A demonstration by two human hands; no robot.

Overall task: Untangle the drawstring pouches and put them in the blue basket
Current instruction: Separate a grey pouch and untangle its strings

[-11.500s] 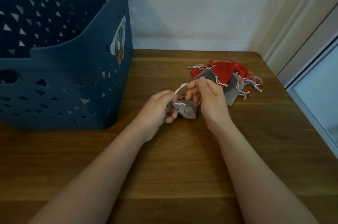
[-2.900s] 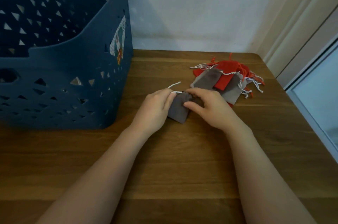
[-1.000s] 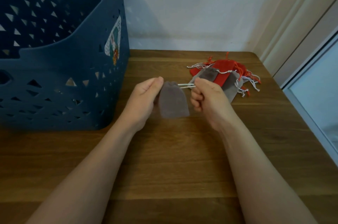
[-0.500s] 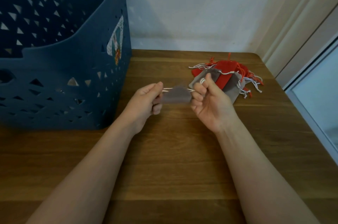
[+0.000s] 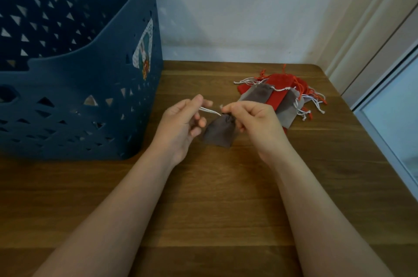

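Pouch: grey pouch (image 5: 219, 132), soft and matte, mouth puckered tight, body hanging between both hands just over the desk (image 5: 203, 208).
String: white drawstring (image 5: 210, 111) runs taut from the gathered mouth leftward.
Left grip: left hand (image 5: 181, 126) pinching the string's far end, thumb on forefinger.
Right grip: right hand (image 5: 255, 126) pinching the pouch's puckered neck.
Pile: red and grey pouches (image 5: 280, 97) heaped just beyond the right grip, strings trailing.
Basket: blue basket (image 5: 74, 86) stands left of the left grip, near side low, top open.
Room: bare wood toward the near edge.
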